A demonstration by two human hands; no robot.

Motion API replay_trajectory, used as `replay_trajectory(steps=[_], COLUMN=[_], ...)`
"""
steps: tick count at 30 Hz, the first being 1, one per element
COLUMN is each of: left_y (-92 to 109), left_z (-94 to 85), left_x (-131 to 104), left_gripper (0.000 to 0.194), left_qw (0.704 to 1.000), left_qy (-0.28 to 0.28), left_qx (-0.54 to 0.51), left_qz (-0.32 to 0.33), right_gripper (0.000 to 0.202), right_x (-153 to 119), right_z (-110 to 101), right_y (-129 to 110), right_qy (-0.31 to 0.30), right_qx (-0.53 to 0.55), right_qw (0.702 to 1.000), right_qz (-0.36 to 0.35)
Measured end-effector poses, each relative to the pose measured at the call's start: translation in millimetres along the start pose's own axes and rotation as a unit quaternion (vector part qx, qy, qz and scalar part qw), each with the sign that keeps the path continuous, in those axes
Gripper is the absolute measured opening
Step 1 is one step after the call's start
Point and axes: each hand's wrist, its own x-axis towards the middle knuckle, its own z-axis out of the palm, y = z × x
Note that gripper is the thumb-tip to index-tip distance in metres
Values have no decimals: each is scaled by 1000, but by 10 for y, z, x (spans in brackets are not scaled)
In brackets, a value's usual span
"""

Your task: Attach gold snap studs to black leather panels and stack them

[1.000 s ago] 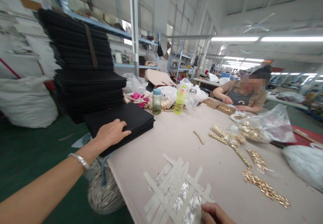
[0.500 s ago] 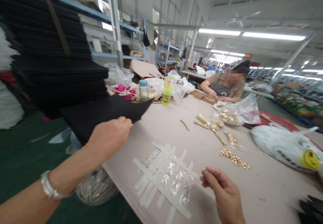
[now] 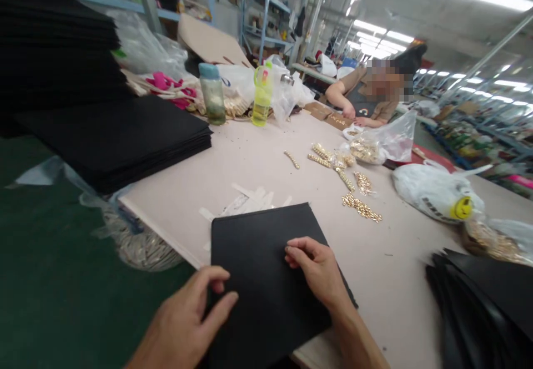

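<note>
A black sheet [image 3: 266,280], leather-like and rectangular, lies on the table in front of me, covering most of the pale strips [image 3: 250,198]. My left hand [image 3: 189,313] is at the sheet's left edge, thumb and fingers apart, holding nothing. Over the sheet's right part is my right hand [image 3: 312,269], thumb and fingertips pinched together. A tiny dark spot shows at those fingertips, too small to name. To the left a stack of black sheets [image 3: 125,130] rests on the table corner.
Gold metal pieces [image 3: 361,208] lie in the middle of the table [image 3: 250,158]. Two bottles, one blue-capped [image 3: 213,94] and one yellow-green [image 3: 261,97], stand behind. At right are a white plastic bag [image 3: 437,191] and more black sheets [image 3: 478,302]. A co-worker [image 3: 366,94] sits across.
A black sheet has come from the left stack onto the strips in front of me. My left hand has let go of it; my right hand is now over it. The view has tilted down.
</note>
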Motion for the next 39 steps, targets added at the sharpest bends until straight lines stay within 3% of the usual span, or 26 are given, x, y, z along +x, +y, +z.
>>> replay_trajectory(steps=[3, 8, 13, 16, 20, 28, 32, 36, 39], left_y=[-257, -376, 6, 306, 451, 361, 376, 277, 130], left_z=[-134, 42, 33, -79, -98, -4, 17, 78, 95], left_x=[84, 36, 18, 149, 296, 282, 261, 203, 188], left_gripper=[50, 49, 46, 51, 43, 48, 49, 47, 44], left_qw=[982, 913, 801, 774, 787, 784, 799, 834, 913], left_qy=[18, -28, -157, -190, -162, -152, -143, -147, -110], left_qx=[-119, -328, -518, -528, -489, -477, -460, -408, -320], left_qz=[-145, -241, -256, -294, -338, -367, -359, -341, -227], right_gripper=[21, 16, 13, 12, 11, 7, 9, 17, 19], right_x=[-31, -99, -139, -134, -120, -115, -110, -97, -91], right_z=[30, 237, 334, 314, 285, 279, 277, 273, 248], right_y=[-36, -145, -195, -206, -202, -223, -201, -205, -291], right_qy=[-16, -85, -125, -131, -130, -157, -158, -140, -109], right_qx=[-15, -17, -66, -104, -106, -58, -28, -19, -73], right_qw=[1000, 994, 986, 985, 985, 984, 983, 985, 990], right_qz=[20, 69, 94, 52, 33, 61, 91, 104, 53])
